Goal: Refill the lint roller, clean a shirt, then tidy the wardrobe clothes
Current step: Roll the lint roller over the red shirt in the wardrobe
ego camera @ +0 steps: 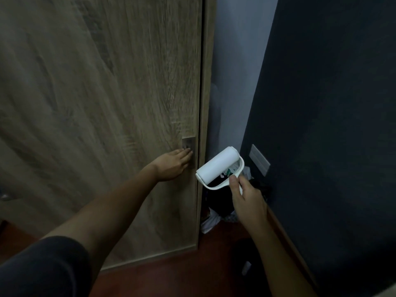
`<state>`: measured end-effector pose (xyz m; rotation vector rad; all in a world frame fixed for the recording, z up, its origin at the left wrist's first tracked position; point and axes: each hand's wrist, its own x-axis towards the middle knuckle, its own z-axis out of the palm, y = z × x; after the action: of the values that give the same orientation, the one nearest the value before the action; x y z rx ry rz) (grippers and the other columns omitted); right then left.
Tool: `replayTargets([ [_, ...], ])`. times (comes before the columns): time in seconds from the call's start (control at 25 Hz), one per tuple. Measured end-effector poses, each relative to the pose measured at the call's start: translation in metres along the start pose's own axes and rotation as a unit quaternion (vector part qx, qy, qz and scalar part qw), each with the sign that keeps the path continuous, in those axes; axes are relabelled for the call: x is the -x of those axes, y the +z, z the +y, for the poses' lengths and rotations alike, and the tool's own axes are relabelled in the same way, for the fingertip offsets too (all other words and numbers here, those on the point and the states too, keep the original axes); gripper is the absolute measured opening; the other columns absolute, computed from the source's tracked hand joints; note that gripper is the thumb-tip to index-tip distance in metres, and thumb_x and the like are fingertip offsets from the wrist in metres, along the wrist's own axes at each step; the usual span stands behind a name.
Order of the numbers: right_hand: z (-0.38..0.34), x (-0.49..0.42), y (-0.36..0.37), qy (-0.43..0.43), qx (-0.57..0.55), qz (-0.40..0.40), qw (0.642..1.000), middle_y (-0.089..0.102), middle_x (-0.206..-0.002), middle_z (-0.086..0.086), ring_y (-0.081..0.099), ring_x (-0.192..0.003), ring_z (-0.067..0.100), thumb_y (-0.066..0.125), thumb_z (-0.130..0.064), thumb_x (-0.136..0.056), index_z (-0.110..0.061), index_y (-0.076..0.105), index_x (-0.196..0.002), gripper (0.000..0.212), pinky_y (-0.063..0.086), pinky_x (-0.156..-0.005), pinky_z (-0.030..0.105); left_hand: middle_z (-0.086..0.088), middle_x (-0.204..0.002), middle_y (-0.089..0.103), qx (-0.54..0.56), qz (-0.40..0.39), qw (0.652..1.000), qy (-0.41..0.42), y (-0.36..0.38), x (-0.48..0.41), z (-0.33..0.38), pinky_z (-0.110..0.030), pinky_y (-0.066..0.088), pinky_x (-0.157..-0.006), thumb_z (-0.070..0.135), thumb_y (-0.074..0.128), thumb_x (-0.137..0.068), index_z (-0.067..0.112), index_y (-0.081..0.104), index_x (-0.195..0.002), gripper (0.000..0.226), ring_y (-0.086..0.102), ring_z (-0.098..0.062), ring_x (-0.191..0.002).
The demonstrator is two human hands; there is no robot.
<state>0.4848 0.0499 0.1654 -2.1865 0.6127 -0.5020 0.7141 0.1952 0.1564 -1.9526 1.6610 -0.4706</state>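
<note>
The wooden wardrobe door [107,103] fills the left and middle of the view, standing shut against its frame. My left hand [173,165] reaches out flat, its fingertips on the metal recessed handle plate [189,145] near the door's right edge. My right hand [246,200] holds the white lint roller [217,166] by its curved handle, the white roll pointing up and to the right, just right of the door frame.
A dark blue wall [332,125] rises on the right with a pale switch plate [259,160]. Dark and white items [216,211] are piled on the floor in the corner between door frame and wall. The floor [182,275] is reddish brown.
</note>
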Motion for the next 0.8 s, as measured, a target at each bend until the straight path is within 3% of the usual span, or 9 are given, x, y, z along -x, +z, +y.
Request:
replayTargets([
  [0.08, 0.001, -0.011, 0.003, -0.002, -0.006, -0.005, 1.0, 0.06, -0.067, -0.005, 0.056, -0.065, 0.003, 0.036, -0.047, -0.095, -0.018, 0.053, -0.081, 0.036, 0.041, -0.059, 0.023, -0.012, -0.098, 0.072, -0.029, -0.013, 0.998, 0.047, -0.005, -0.008, -0.009, -0.036, 0.052, -0.089, 0.017, 0.031, -0.083, 0.01, 0.077, -0.083, 0.047, 0.068, -0.028, -0.094],
  [0.12, 0.001, -0.017, 0.005, -0.005, -0.007, -0.007, 1.0, 0.06, -0.066, -0.003, 0.058, -0.065, 0.006, 0.035, -0.048, -0.095, -0.018, 0.052, -0.08, 0.038, 0.042, -0.06, 0.026, -0.009, -0.088, 0.072, -0.029, 0.0, 0.998, 0.059, -0.002, -0.011, -0.012, -0.036, 0.054, -0.085, 0.017, 0.031, -0.081, 0.012, 0.077, -0.075, 0.046, 0.069, -0.026, -0.085],
  [0.28, -0.003, -0.036, 0.009, -0.009, -0.008, -0.006, 1.0, 0.054, -0.058, -0.005, 0.053, -0.057, 0.007, 0.035, -0.048, -0.095, -0.022, 0.047, -0.071, 0.037, 0.036, -0.053, 0.027, -0.005, -0.086, 0.071, -0.046, 0.046, 0.995, 0.08, 0.007, -0.011, -0.013, -0.034, 0.053, -0.087, 0.016, 0.032, -0.082, 0.014, 0.077, -0.077, 0.045, 0.067, -0.023, -0.08],
  [0.52, -0.018, -0.053, 0.017, -0.046, -0.035, -0.013, 0.998, 0.048, -0.057, -0.004, 0.048, -0.056, 0.004, 0.037, -0.046, -0.095, -0.023, 0.041, -0.065, 0.038, 0.036, -0.056, 0.027, -0.007, -0.077, 0.066, -0.004, 0.148, 0.989, 0.009, 0.025, 0.018, -0.015, -0.037, 0.049, -0.09, 0.013, 0.025, -0.098, 0.004, 0.073, -0.075, 0.054, 0.062, -0.025, -0.073],
  [0.8, -0.063, -0.06, 0.051, -0.104, -0.064, -0.057, 0.991, 0.049, -0.055, -0.004, 0.052, -0.057, 0.011, 0.033, -0.05, -0.094, -0.023, 0.039, -0.065, 0.04, 0.037, -0.056, 0.032, -0.007, -0.082, 0.065, 0.024, 0.032, 0.996, -0.074, 0.042, 0.101, -0.033, -0.038, 0.056, -0.08, 0.02, 0.038, -0.087, 0.005, 0.071, -0.083, 0.037, 0.063, -0.028, -0.077],
])
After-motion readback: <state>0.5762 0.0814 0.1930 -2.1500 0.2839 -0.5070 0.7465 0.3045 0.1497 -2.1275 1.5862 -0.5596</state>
